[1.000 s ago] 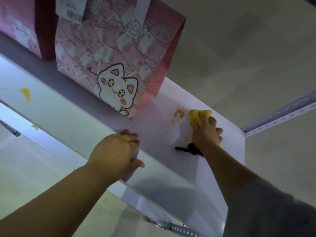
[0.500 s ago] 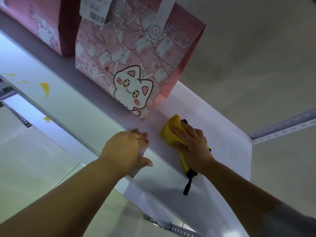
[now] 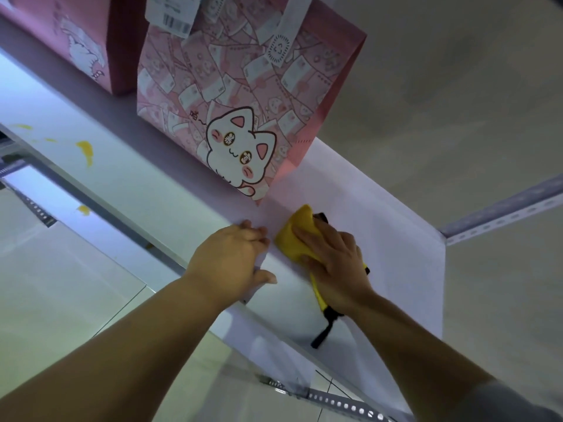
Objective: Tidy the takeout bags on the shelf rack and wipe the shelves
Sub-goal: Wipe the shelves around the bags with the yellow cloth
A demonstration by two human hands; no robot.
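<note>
A pink takeout bag (image 3: 243, 95) with a white cartoon cat stands upright on the white shelf (image 3: 390, 239). A second pink bag (image 3: 76, 41) stands to its left, partly cut off by the frame. My right hand (image 3: 332, 260) presses a yellow cloth (image 3: 297, 233) with a black strap flat on the shelf, just right of the cat bag's lower corner. My left hand (image 3: 228, 260) grips the shelf's front edge beside the cloth, fingers curled over the rim.
Yellow stains (image 3: 85, 149) mark the shelf front at the left, with a smaller one (image 3: 83, 209) below. A perforated metal rail (image 3: 502, 211) runs off at the right, another rail (image 3: 335, 403) below. Tiled floor (image 3: 61, 284) lies beneath.
My right hand slid the yellow cloth leftward over the orange stain near the cat bag; that stain no longer shows. My left hand stayed on the shelf edge.
</note>
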